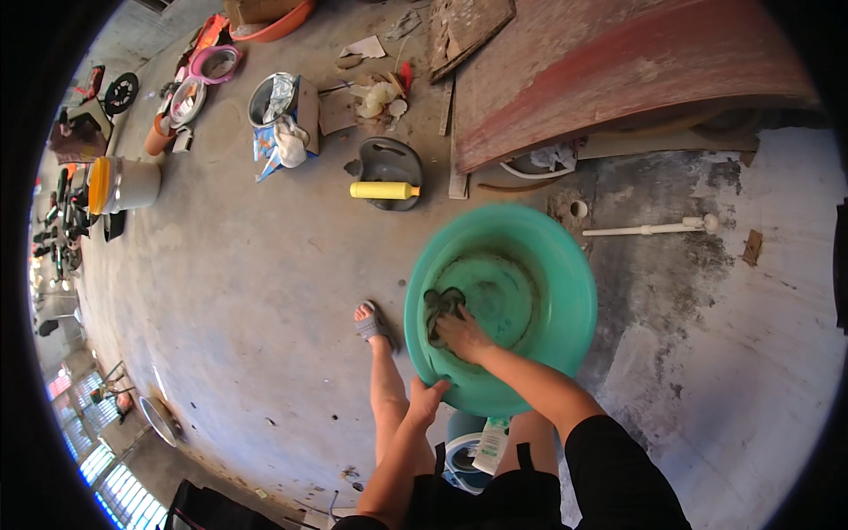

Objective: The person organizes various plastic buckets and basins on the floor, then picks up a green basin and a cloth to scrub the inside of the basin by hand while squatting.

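Note:
A large green plastic basin (565, 300) is held in front of my legs, its open top facing me. My left hand (427, 399) grips its near left rim, thumb over the edge. Inside the basin, my right hand (464, 336) presses a dark, crumpled cloth (439, 309) against the left part of the inner wall. Grime rings the edge of the basin's bottom. The fingertips of my right hand are partly hidden by the cloth.
Beyond the basin, a yellow bottle (385, 190) lies across a grey plastic stool (393, 159). A box with a metal pot (265, 102) stands farther off. A worn red board (618, 79) leans at upper right, near a white pipe (645, 230). Below the basin sits a bucket (461, 455).

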Demonstrator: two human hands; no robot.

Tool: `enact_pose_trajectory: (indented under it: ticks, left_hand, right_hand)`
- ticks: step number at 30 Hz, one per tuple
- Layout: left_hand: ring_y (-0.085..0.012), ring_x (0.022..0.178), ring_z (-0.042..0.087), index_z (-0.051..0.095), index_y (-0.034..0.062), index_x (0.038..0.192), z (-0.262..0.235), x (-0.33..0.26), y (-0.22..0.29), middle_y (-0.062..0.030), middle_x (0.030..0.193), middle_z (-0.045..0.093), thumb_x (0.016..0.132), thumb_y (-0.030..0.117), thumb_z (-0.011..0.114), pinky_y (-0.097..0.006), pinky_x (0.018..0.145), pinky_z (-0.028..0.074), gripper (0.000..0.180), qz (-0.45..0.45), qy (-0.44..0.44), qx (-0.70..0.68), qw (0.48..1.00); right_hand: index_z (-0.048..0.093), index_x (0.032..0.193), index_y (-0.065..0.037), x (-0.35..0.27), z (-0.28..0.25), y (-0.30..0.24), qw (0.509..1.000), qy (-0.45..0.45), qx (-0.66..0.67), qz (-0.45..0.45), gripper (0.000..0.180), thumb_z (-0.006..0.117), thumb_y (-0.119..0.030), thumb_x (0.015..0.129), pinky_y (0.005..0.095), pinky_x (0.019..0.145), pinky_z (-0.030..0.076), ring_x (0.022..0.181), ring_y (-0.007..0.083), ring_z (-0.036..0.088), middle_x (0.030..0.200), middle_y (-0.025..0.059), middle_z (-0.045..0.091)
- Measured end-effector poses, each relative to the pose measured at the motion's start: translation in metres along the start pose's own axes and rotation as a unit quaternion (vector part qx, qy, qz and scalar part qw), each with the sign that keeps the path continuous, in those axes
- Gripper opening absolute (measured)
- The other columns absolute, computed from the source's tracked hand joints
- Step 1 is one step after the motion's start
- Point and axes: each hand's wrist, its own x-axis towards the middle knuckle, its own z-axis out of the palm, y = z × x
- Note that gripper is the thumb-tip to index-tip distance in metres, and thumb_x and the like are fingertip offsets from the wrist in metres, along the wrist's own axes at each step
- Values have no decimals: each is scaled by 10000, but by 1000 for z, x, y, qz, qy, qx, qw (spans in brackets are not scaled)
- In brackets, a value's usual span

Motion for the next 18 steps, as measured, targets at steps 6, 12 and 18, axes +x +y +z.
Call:
enact_pose_trajectory:
  ticks: [6,12,18]
  left_hand:
    - [-227,707,598,539,-97,951,6,-26,13,-133,845,599,677,13,571,-306,611,492,297,-46,-5,-52,998]
    - [-206,680,601,557,-97,909,5,-5,1,-131,813,608,674,2,580,-290,601,490,256,-36,-17,-11,999]
    - [-197,673,599,558,-100,897,4,-13,13,-125,800,610,682,0,575,-283,597,489,238,-40,8,-21,999]
  right_hand:
    - [519,1081,-40,66,-7,80,944,16,-67,322,302,466,-142,802,486,951,304,1133,258,408,1184,116,462]
    - [437,1153,-12,93,8,38,777,305,424,351,364,522,-126,818,397,903,369,1044,318,465,1135,186,472]
    - [450,1092,-9,104,-3,8,715,275,568,301,309,508,-38,790,368,831,409,966,280,516,1053,173,510]
